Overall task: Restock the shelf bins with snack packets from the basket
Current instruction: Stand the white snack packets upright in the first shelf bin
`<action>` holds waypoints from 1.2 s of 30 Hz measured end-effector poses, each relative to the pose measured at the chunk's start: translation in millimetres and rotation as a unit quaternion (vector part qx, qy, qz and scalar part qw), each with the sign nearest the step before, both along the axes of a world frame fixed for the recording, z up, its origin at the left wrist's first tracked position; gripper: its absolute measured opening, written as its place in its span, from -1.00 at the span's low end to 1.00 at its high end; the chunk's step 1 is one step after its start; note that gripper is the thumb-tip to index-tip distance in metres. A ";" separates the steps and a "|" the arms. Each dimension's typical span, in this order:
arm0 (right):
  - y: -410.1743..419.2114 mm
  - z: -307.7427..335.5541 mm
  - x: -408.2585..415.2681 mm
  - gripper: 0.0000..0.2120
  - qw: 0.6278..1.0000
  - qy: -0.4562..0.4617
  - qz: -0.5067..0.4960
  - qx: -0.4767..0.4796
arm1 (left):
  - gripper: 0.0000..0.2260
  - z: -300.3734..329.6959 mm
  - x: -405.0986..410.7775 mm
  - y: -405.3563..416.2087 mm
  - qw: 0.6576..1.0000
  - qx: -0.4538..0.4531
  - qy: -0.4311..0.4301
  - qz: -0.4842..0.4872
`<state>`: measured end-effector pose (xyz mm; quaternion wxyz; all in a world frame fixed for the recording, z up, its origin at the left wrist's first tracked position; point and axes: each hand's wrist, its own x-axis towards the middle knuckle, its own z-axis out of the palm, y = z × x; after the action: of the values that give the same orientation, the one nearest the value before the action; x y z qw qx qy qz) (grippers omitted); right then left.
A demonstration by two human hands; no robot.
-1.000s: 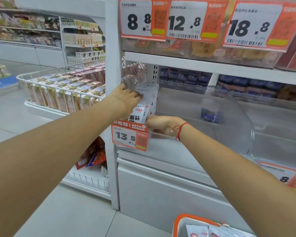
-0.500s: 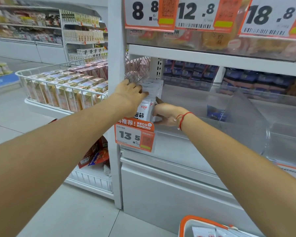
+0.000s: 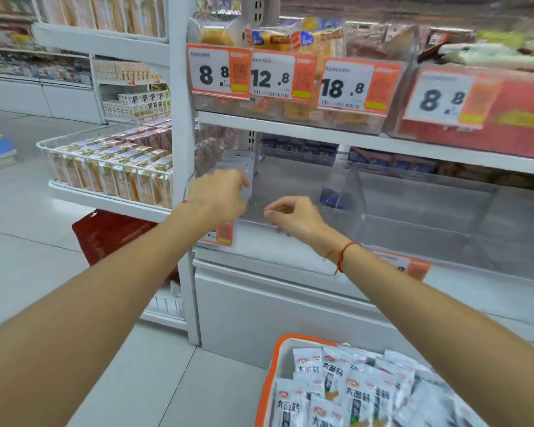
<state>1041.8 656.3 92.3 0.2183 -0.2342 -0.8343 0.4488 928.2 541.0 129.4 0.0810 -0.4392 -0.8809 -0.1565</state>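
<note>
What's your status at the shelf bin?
Left hand on packets in bin. Right hand loose, holding nothing. Basket full of packets. Nothing blocking.

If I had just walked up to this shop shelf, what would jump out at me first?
Probably the big orange price tags along the upper shelf edge, reading 8.8, 12.8 and 18.8. Below them, the left hand and right hand reach toward a clear shelf bin that looks mostly unfilled. At bottom right, an orange-rimmed basket is heaped with white snack packets.
</note>
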 end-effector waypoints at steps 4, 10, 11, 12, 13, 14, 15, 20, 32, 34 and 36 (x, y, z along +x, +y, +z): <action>-12.9 -30.8 72.0 -0.94 0.996 -0.072 -0.013 -0.042 | -0.72 -42.4 63.6 -14.4 0.993 0.022 -0.116 -0.023; -25.6 -108.6 173.7 -0.86 0.975 -0.216 -0.007 -0.051 | -0.73 -133.9 138.2 -18.8 0.969 -0.091 -0.223 -0.050; -27.8 -120.9 188.7 -0.86 0.971 -0.235 -0.012 -0.049 | -0.71 -146.8 148.2 -15.9 0.963 -0.128 -0.230 -0.062; -29.4 -133.3 202.5 -0.85 0.966 -0.255 -0.018 -0.045 | -0.69 -159.1 157.8 -12.7 0.955 -0.161 -0.238 -0.077; -31.1 -144.5 215.3 -0.83 0.961 -0.275 -0.021 -0.037 | -0.67 -171.3 167.7 -9.1 0.946 -0.189 -0.248 -0.090; -32.4 -155.0 226.3 -0.80 0.955 -0.295 -0.025 -0.023 | -0.64 -183.4 177.7 -6.4 0.937 -0.211 -0.257 -0.103; -33.2 -166.2 236.7 -0.78 0.949 -0.315 -0.034 -0.006 | -0.62 -195.6 188.1 -4.8 0.930 -0.228 -0.264 -0.116; -46.5 -231.8 290.2 -0.40 0.896 -0.432 -0.028 0.099 | -0.51 -260.9 234.3 -23.5 0.909 -0.260 -0.292 -0.144; -69.2 -259.7 308.2 -0.19 0.862 -0.457 -0.091 0.198 | -0.41 -309.3 238.6 -47.9 0.944 -0.110 -0.311 0.013; -72.0 -260.0 307.1 -0.27 0.855 -0.461 -0.119 0.206 | -0.38 -309.0 245.0 -46.3 0.936 -0.114 -0.329 0.041; -71.9 -258.7 305.8 -0.31 0.839 -0.477 -0.127 0.230 | -0.47 -308.0 248.2 -42.3 0.936 -0.118 -0.329 0.050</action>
<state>1347.6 584.4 -166.4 -0.1040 -0.4660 -0.8775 0.0457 1176.4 498.6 -178.7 -0.2579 -0.3246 -0.8914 -0.1830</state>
